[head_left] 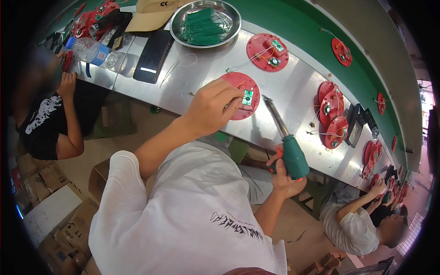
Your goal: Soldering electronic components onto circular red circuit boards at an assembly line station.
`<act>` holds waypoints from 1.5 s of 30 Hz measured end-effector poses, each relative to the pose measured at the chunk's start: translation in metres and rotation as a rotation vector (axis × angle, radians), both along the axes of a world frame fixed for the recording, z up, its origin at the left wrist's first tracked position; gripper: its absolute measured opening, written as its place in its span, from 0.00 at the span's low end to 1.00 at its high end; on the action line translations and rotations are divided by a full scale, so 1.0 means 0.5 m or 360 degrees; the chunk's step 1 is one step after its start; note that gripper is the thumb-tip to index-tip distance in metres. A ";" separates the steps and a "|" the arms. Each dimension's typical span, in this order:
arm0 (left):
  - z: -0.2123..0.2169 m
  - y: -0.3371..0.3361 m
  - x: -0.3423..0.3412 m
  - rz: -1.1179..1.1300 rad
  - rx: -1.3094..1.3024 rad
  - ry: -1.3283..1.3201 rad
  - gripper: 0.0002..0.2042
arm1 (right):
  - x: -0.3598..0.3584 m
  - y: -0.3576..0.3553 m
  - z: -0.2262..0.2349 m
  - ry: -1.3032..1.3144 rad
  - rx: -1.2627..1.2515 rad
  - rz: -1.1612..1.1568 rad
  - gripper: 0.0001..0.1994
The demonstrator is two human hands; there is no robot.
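A round red plastic disc (253, 82) lies on the metal bench in front of me, with a small green circuit board (248, 97) and thin wires on it. My left hand (211, 106) rests over the disc's left side. Its fingers are pinched beside the board; what lies between the fingertips is hidden. My right hand (281, 176) grips a green soldering gun (294, 157), held off the bench. The gun's dark tip points up and left, just right of the disc and apart from it.
Behind stand another red disc (265, 60) and a steel bowl (172, 28) of green wires. A black phone (153, 57), a plastic bottle (94, 51) and a cap (149, 18) lie left. Stacked red discs (331, 103) are right. Co-workers sit on both sides.
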State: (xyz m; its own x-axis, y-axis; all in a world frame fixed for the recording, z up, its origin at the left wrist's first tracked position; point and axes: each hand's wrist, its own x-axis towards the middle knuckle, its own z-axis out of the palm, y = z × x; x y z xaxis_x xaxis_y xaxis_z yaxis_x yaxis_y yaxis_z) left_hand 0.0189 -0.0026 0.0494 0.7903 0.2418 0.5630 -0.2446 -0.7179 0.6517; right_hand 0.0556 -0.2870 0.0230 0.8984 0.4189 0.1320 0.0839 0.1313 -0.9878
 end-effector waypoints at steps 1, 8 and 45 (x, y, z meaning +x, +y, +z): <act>-0.022 -0.006 -0.002 0.0000 -0.0012 0.0007 0.04 | 0.000 -0.001 0.001 0.0007 -0.0012 0.0000 0.19; -0.070 -0.021 0.004 0.0213 0.0255 -0.0004 0.04 | -0.009 0.006 0.005 -0.0134 -0.0277 0.0222 0.13; -0.081 -0.020 -0.001 0.0194 0.0368 -0.0150 0.07 | -0.030 0.030 0.021 0.0018 -0.0018 0.0053 0.16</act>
State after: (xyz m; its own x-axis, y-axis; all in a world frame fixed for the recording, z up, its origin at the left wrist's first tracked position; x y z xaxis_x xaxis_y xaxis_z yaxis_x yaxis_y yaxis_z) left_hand 0.0186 -0.0127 0.0087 0.7047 0.1886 0.6840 -0.1988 -0.8729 0.4456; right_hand 0.0408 -0.2720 0.0334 0.8852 0.4502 0.1171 0.0687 0.1225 -0.9901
